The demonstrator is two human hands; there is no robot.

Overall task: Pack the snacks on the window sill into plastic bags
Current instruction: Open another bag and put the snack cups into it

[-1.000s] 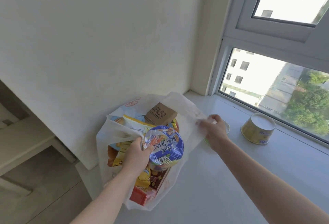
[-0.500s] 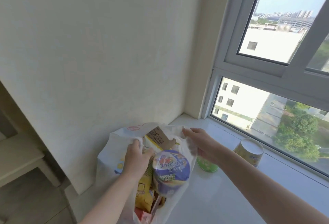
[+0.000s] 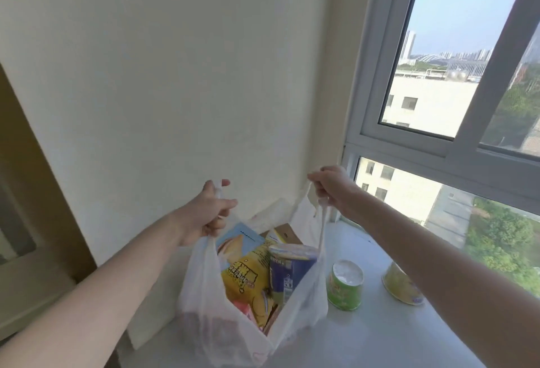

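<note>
Gripping handles (image 3: 322,223) of thin see-through white plastic bag (image 3: 201,312): left hand (image 3: 211,215), right hand (image 3: 331,189); colourful snacks (image 3: 248,275) inside.

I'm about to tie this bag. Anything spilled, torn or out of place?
Nothing looks spilled or torn. Left hand and right hand hold the bag by its handles; a green cup and a yellow cup stand on the sill, unpacked.

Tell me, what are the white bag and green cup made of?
The bag looks like thin, translucent white plastic film: packets show through it. The green cup is probably printed paper or plastic with a pale matte lid; too blurred to settle.
</note>
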